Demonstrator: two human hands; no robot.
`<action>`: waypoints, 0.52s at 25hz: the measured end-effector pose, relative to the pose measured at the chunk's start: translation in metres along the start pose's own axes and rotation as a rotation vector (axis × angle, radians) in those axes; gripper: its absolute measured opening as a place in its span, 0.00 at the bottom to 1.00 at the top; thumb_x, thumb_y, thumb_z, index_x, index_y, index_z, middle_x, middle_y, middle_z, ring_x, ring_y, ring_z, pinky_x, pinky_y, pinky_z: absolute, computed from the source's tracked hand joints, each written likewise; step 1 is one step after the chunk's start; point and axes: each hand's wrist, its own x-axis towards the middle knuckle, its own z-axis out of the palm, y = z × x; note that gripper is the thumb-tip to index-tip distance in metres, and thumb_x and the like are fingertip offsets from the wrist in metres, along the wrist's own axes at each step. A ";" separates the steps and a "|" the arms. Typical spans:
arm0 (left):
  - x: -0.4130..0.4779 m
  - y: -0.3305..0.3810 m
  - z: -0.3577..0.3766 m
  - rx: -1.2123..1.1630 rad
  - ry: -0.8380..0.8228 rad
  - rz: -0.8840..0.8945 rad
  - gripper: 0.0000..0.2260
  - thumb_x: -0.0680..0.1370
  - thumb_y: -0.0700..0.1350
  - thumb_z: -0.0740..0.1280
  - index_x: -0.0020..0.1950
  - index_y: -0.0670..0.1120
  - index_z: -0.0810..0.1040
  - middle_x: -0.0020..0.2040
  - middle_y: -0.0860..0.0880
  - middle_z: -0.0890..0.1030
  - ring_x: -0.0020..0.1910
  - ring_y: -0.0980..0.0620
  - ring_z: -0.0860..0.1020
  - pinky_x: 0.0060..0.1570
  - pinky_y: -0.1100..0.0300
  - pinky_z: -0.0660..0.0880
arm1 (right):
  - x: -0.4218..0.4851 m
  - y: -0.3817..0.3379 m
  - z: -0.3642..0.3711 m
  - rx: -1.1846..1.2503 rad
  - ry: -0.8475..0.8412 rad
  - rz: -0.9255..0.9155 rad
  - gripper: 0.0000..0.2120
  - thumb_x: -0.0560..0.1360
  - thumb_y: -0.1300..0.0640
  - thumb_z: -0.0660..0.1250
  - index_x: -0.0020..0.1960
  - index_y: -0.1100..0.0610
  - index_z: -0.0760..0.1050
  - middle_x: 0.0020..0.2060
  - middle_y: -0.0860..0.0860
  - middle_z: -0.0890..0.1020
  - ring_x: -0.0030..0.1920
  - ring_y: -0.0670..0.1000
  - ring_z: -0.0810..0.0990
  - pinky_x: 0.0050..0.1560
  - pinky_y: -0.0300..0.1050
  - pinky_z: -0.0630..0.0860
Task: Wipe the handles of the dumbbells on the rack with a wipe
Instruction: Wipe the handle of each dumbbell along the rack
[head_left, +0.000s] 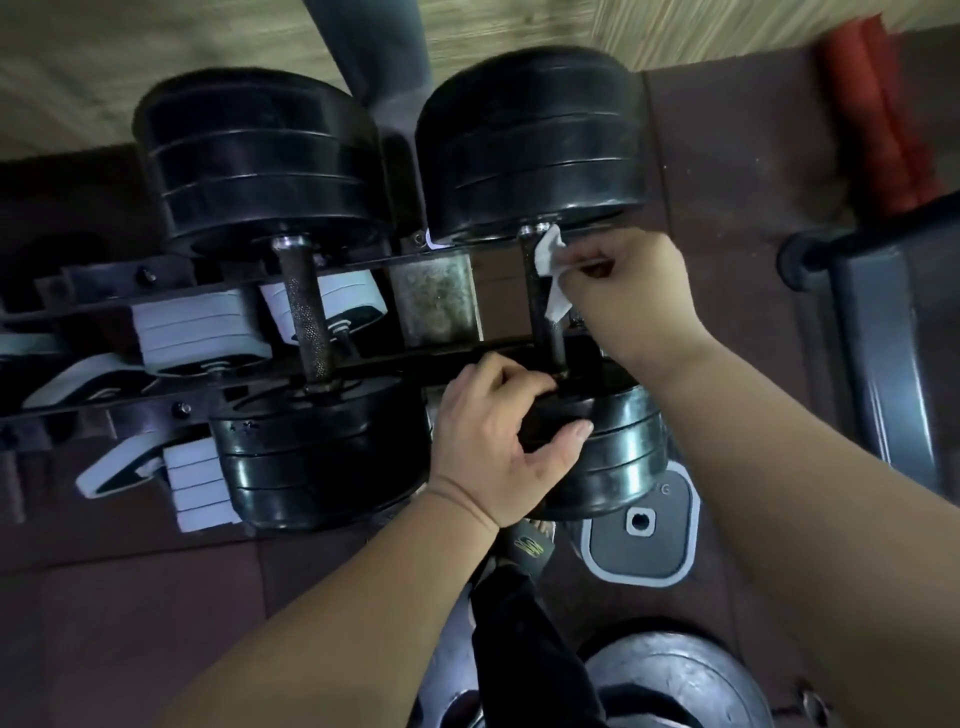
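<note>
Two large black dumbbells lie side by side across the black rack rails (156, 389). My right hand (631, 296) pinches a white wipe (551, 273) and presses it against the upper part of the right dumbbell's metal handle (545, 332). My left hand (501, 441) grips the rim of that dumbbell's near weight head (623, 452). The left dumbbell (322, 452) sits untouched, its knurled handle (306, 312) bare.
White-and-black dumbbells (197, 332) lie on a lower tier under the rails. A grey square weight (641, 540) and a round plate (675, 680) rest on the dark floor mats near my feet. A red object (878, 119) and a bench frame (883, 332) stand at right.
</note>
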 end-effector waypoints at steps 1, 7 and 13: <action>0.000 0.000 0.000 0.000 0.001 0.004 0.22 0.73 0.61 0.68 0.52 0.44 0.86 0.48 0.47 0.80 0.46 0.46 0.80 0.48 0.49 0.79 | -0.002 0.001 0.001 0.024 -0.017 0.010 0.06 0.77 0.56 0.70 0.49 0.54 0.87 0.46 0.49 0.84 0.45 0.46 0.81 0.49 0.39 0.76; -0.002 0.000 0.001 -0.028 -0.003 -0.016 0.22 0.74 0.63 0.67 0.53 0.45 0.86 0.48 0.47 0.79 0.46 0.46 0.79 0.48 0.48 0.78 | 0.013 0.006 0.011 0.076 0.036 0.084 0.06 0.76 0.58 0.73 0.52 0.50 0.85 0.39 0.39 0.82 0.45 0.40 0.82 0.45 0.24 0.74; -0.002 -0.004 0.002 -0.029 0.011 0.003 0.22 0.74 0.61 0.68 0.53 0.44 0.86 0.47 0.45 0.79 0.46 0.45 0.79 0.49 0.49 0.78 | 0.007 0.023 0.001 0.013 -0.114 0.054 0.05 0.71 0.56 0.79 0.47 0.53 0.86 0.40 0.48 0.85 0.40 0.43 0.81 0.41 0.29 0.75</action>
